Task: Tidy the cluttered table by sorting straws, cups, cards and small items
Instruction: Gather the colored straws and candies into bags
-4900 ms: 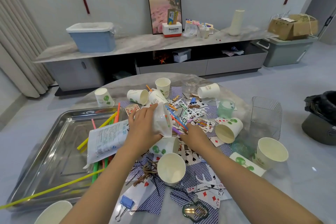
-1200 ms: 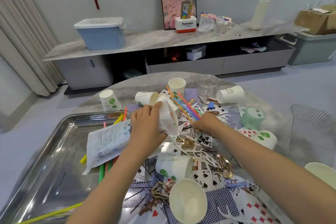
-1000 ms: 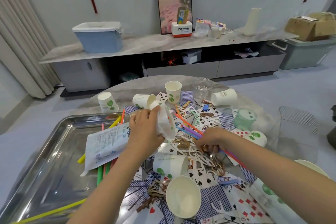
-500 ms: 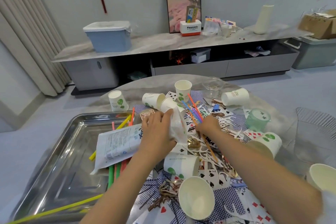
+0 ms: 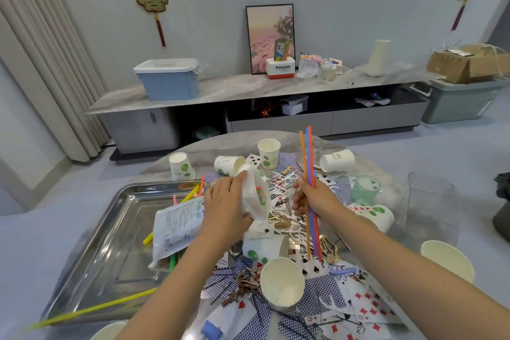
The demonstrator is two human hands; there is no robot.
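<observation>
My right hand point(image 5: 314, 201) pinches a bundle of thin plastic straws, orange, blue and red point(image 5: 309, 168), near their middle, fingers curled round them; the bundle stands almost upright above the middle of the round marble worktop point(image 5: 193, 150), its long axis running from my wrist up towards the far edge; my left hand point(image 5: 225, 207) grips a crumpled clear plastic bag point(image 5: 255, 196) just to the left of the straws, fingers wrapped over its top. The bag's mouth seems to face the straws, so I judge the next move is to tip the bundle sideways and feed it in lengthwise; the right hand does the travelling, the left only steadies. More loose straws, yellow, green and pink point(image 5: 190, 194), lie on the steel tray point(image 5: 91, 254) at the worktop's left edge, partly under a white printed pouch point(image 5: 176, 226). I cannot see the bag's opening clearly; my left hand covers it, and how many straws sit in my grip is hard to tell.
</observation>
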